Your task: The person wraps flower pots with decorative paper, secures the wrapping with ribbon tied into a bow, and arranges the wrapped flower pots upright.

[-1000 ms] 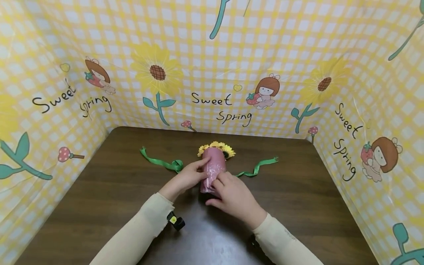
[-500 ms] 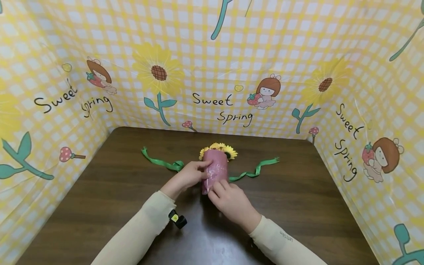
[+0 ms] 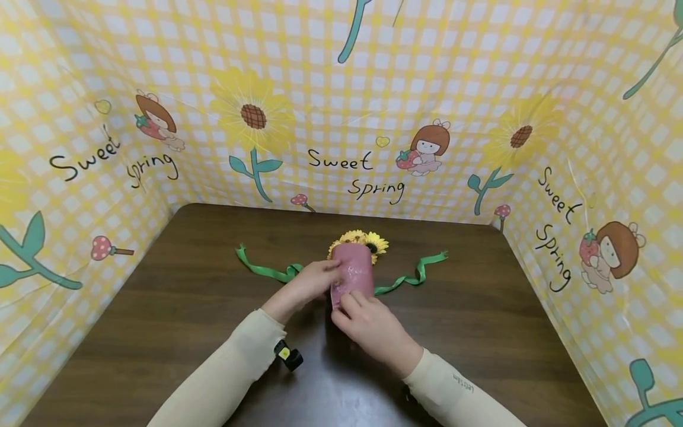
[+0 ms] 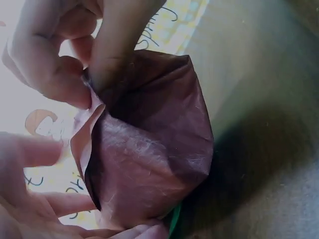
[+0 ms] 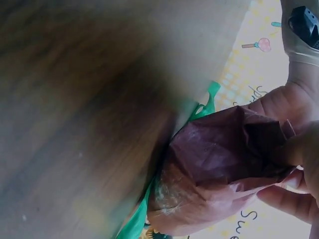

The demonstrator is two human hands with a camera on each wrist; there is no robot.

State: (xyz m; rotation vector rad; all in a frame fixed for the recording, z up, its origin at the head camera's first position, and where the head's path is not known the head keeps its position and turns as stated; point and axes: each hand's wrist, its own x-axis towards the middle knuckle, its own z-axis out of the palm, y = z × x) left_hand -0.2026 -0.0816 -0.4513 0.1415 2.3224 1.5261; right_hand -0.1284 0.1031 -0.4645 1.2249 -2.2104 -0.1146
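A small bouquet wrapped in pink paper (image 3: 356,264) lies on the dark wooden table, its yellow flowers (image 3: 376,242) showing past the far end. My left hand (image 3: 305,286) holds the wrap along its left side, thumb and index finger on top. At the near end, my right hand (image 3: 377,331) pinches the paper's edge. Seen in the left wrist view, the open end of the wrap (image 4: 159,94) is folded and creased, with right-hand fingers (image 4: 75,87) gripping its rim. The flower stems are hidden inside the paper.
Green ribbon (image 3: 261,271) stretches out from under the bouquet on the left, and another length of ribbon (image 3: 418,276) on the right. A yellow checked cloth (image 3: 341,118) with printed flowers walls off the table's back and sides.
The bouquet has shifted slightly right, and the left ribbon end has slid right with it. My right thumb, earlier held away, now closes in with the fingers at the paper's near edge.
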